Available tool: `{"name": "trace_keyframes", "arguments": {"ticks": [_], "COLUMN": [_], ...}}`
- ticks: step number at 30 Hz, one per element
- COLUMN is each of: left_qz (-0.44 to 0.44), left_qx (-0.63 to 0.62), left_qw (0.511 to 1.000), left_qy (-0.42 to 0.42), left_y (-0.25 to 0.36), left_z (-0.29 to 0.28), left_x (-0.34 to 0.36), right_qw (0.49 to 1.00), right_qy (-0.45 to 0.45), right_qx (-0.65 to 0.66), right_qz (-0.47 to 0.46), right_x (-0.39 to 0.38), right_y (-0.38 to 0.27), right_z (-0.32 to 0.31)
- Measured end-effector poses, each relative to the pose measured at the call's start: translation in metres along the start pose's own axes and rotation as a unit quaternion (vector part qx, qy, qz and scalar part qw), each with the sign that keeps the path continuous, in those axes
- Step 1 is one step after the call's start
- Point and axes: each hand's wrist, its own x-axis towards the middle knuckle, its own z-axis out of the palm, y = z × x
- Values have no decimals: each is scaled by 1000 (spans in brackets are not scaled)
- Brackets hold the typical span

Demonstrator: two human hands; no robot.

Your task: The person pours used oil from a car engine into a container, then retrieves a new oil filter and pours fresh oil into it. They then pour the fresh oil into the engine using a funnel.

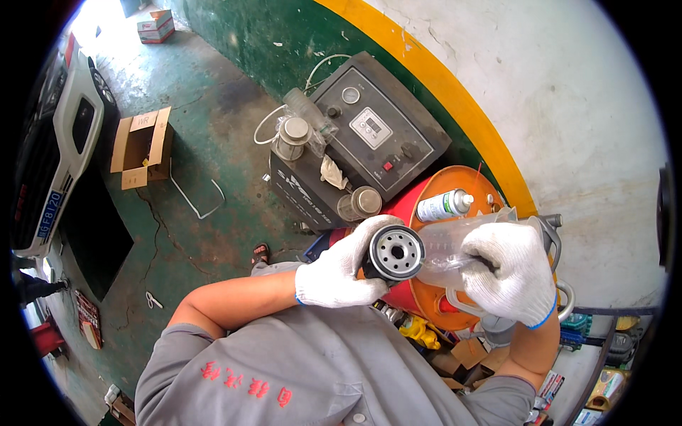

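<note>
My left hand (pixel 339 273), in a white knit glove, is wrapped round a black oil filter (pixel 396 253). The filter's metal end faces up, with a dark centre hole and a ring of small holes. To its right, my gloved right hand (pixel 513 273) is closed, its fingers curled on crumpled clear plastic (pixel 449 264) that reaches toward the filter. Behind that hand, a translucent plastic jug (pixel 455 233) is on the orange drum (pixel 419 302), partly hidden by the glove. A spray can (pixel 445 205) lies on the drum just beyond the filter.
A grey machine (pixel 376 128) with a gauge stands ahead, with lidded canisters (pixel 293 135) on it. An open cardboard box (pixel 142 149) and a white car (pixel 74 135) are at left. Bottles and boxes (pixel 469 351) crowd the lower right, beside the wall (pixel 597 142).
</note>
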Motion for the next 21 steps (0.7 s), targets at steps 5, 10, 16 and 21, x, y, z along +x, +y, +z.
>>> {"name": "trace_keyframes", "arguments": {"ticks": [5,10,16,21], "left_qz": [63,96,80,104], "left_qx": [196,270,266,288], "left_qw": [978,957,959,948], "left_qy": [17,34,64,89], "left_y": [10,13,18,17], "left_z": [4,5,3,1], "left_x": [3,3,3,4], "right_qw": [997,992,992,998], "right_qy": [-69,-106,-107,-42], "right_qx": [-34,-63,-62,-41], "right_qz": [23,27,39,26], "right_x": [10,13,11,5], "right_y": [-5,-9,-6,1], "right_z": [4,2,4,6]}}
